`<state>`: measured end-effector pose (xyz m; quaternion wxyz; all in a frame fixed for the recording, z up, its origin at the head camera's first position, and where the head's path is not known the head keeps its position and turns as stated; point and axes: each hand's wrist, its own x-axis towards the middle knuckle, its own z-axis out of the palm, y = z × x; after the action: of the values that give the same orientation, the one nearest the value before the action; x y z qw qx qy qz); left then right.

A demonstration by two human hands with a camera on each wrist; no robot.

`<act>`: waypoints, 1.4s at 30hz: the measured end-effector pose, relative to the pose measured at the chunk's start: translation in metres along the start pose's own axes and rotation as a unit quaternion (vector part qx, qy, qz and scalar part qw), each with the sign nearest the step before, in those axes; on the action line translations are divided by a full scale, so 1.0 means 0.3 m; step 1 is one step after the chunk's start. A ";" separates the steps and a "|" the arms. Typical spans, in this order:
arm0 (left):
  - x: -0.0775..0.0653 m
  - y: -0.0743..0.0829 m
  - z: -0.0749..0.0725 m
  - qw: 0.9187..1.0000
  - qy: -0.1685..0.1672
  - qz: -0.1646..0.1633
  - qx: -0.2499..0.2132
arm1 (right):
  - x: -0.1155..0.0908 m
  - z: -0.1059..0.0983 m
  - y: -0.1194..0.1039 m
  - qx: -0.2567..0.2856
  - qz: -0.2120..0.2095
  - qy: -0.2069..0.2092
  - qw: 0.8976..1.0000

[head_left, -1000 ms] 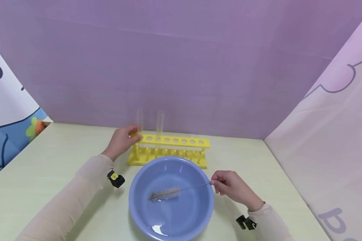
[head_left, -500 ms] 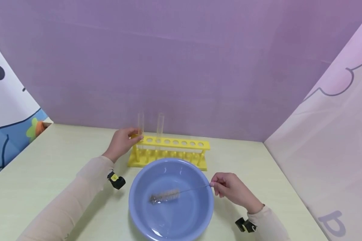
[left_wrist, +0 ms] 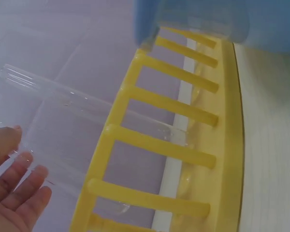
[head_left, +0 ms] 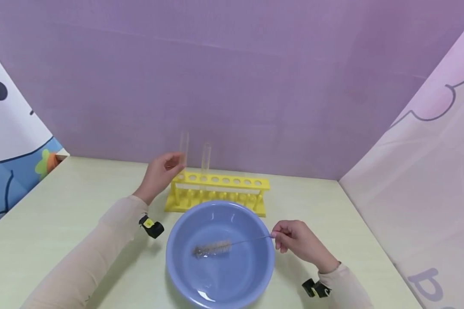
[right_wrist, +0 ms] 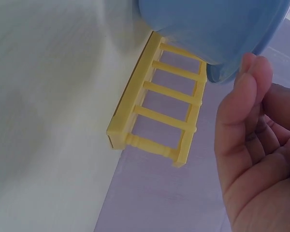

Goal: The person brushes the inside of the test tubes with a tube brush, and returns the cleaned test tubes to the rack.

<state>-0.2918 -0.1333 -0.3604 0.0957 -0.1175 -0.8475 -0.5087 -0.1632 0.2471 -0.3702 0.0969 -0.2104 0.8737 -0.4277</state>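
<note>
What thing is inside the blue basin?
A brush's bristled head is inside the blue basin; the wire handle reaches out to the right hand, which hides its end.

In the head view, the test-tube rack (head_left: pixel 220 184) is partly hidden at 6 o'clock by the basin (head_left: pixel 170 253). The end of the bristle brush (head_left: pixel 212 248) is covered by the right hand (head_left: pixel 298 241). In the wrist views, the left hand (head_left: pixel 156 174) is cut off at 8 o'clock, the right at 4.
</note>
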 end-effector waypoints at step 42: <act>-0.215 0.153 -0.107 0.987 -0.032 0.132 0.081 | -0.054 -0.040 -0.010 -0.046 -0.131 0.268 0.953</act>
<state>-0.2152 -0.1475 -0.3251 0.1442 -0.2363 -0.8654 -0.4177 -0.1522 0.2614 -0.3606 -0.2075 -0.2055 0.8510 -0.4364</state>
